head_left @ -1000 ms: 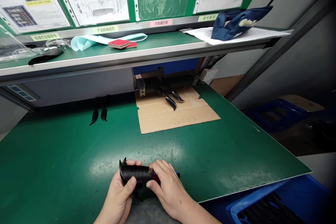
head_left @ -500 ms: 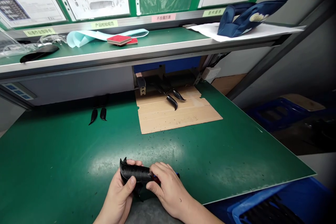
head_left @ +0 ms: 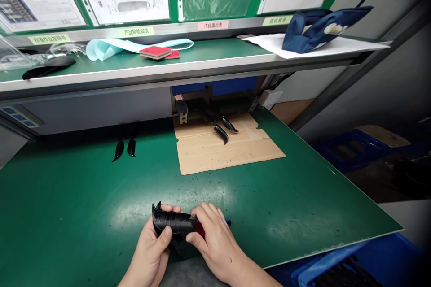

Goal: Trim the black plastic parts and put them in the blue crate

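Note:
A black curved plastic part (head_left: pixel 170 222) sits low over the near edge of the green table (head_left: pixel 84 206). My left hand (head_left: pixel 151 253) is wrapped round its left end, thumb on top. My right hand (head_left: pixel 215 244) is closed round a small tool with a red body and a blue tip (head_left: pixel 228 222), pressed against the part's right end. Most of the tool is hidden under my fingers.
A cardboard sheet (head_left: pixel 232 152) with two black curved pieces (head_left: pixel 224 131) lies at the back middle. Two small black pieces (head_left: pixel 123 149) lie at the back left. A shelf (head_left: pixel 134 71) above holds red pads, blue film, a navy cap. A blue crate (head_left: pixel 336 271) stands at the lower right.
Both hands stay on the part, and the right hand shifts slightly along its end. The view drifts a little.

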Motion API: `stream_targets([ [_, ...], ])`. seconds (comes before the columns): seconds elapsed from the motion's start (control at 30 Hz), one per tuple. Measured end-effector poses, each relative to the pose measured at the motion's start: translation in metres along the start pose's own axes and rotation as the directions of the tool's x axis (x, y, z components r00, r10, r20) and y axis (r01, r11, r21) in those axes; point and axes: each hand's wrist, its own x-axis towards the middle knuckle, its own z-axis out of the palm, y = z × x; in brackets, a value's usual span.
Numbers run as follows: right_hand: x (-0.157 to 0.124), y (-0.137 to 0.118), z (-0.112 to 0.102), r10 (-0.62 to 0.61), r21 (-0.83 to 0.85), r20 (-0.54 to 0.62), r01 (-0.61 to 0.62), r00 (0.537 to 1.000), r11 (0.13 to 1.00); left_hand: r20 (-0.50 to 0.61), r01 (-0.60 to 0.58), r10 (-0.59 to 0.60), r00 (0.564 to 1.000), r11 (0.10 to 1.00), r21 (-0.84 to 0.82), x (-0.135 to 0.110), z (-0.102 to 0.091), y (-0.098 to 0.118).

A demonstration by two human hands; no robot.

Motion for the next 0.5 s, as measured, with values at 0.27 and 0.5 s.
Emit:
stream_targets([
  [0.27, -0.002, -0.002, 0.001, -0.029, -0.057, 0.012, 0.03, 1.0, 0.998, 0.015, -0.007, 0.008, 1.0, 0.999, -0.044, -0.005, 0.0, 0.001],
  [0.5, -0.008, -0.005, 0.003, -0.049, -0.094, 0.001, 0.048, 0.999, 0.994, 0.018, -0.011, 0.013, 1.0, 0.998, -0.063, -0.012, -0.002, -0.002],
])
